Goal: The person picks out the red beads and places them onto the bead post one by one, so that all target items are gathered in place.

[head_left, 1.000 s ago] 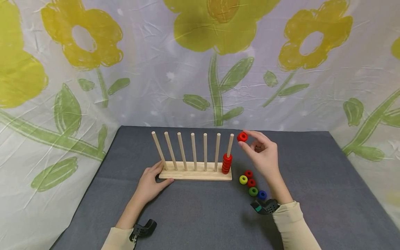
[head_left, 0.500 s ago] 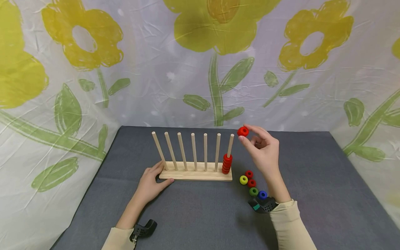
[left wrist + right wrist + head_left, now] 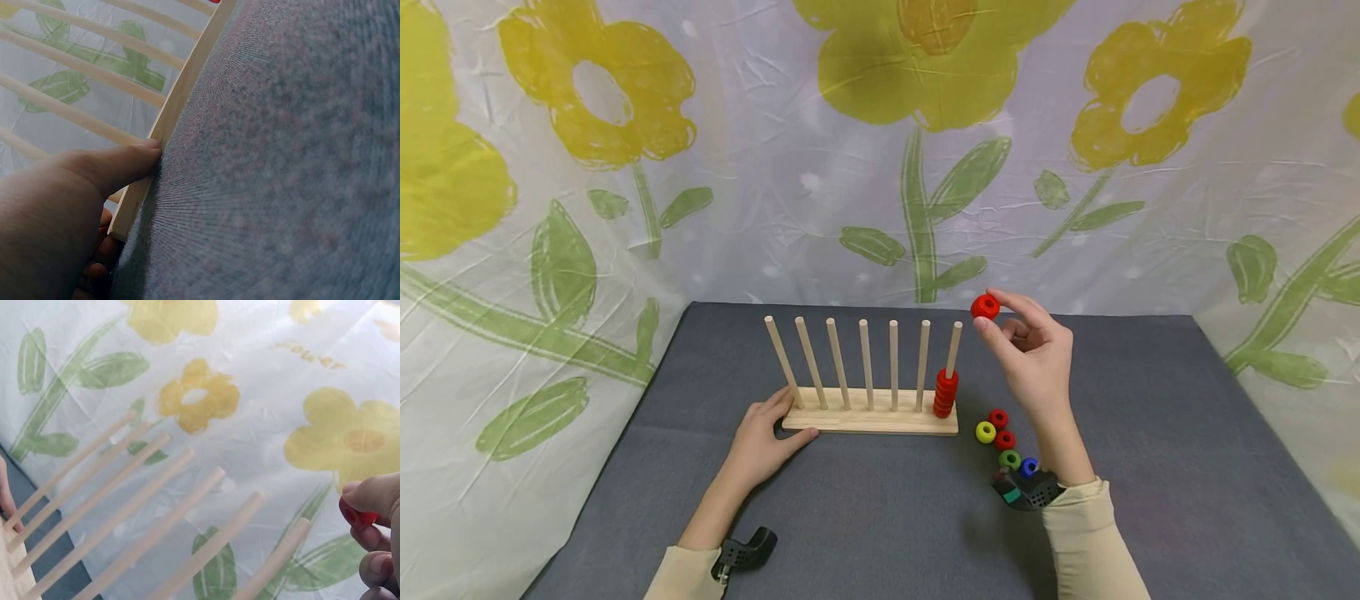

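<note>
A wooden peg rack [image 3: 870,422] with a row of upright pegs stands on the table, and several red beads [image 3: 946,393] are stacked on its rightmost peg. My left hand [image 3: 765,442] grips the rack's left end. In the left wrist view, the thumb [image 3: 128,164] presses the front edge of the base while the other fingers curl at its end, partly hidden. Between thumb and index finger, my right hand [image 3: 1037,358] pinches a red bead [image 3: 985,307], up and to the right of the rightmost peg's tip. That bead's hole also shows in the right wrist view.
Right of the rack lie loose beads: a yellow bead [image 3: 986,432], two red ones, a green bead [image 3: 1010,459] and a blue bead [image 3: 1029,466], the last partly covered by the right wrist camera [image 3: 1026,489]. A flower-printed cloth [image 3: 760,208] hangs behind the dark tabletop [image 3: 880,517].
My right hand has risen slightly with the red bead, which has also turned a little. The left hand and the rack have stayed in place.
</note>
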The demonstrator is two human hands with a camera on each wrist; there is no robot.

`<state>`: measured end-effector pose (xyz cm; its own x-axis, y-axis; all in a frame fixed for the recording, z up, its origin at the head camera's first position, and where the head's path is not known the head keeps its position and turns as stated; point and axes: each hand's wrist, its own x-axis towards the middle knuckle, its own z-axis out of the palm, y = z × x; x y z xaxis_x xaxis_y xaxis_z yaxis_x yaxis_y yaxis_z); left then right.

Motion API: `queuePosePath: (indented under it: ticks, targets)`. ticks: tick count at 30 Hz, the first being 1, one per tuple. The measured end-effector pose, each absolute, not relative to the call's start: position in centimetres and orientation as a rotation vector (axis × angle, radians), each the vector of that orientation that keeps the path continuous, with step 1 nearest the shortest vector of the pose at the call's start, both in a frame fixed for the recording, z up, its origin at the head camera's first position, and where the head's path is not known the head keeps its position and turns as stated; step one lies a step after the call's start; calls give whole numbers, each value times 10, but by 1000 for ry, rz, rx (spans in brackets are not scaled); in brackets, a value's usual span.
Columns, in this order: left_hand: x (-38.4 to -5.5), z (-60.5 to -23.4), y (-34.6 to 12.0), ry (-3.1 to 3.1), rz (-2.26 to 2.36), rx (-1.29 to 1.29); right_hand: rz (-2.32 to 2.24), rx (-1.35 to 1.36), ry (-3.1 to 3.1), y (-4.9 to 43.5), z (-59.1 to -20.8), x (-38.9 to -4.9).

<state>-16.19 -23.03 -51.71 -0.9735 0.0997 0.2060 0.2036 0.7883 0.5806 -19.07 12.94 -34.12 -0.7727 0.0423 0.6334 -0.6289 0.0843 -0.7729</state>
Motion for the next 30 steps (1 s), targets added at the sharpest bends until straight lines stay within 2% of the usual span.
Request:
queuePosePath:
  ticks: [30]
  targets:
    - [-162,-518,-231,-2806,-936,-239,1669,632,-1973,118,-347,-187]
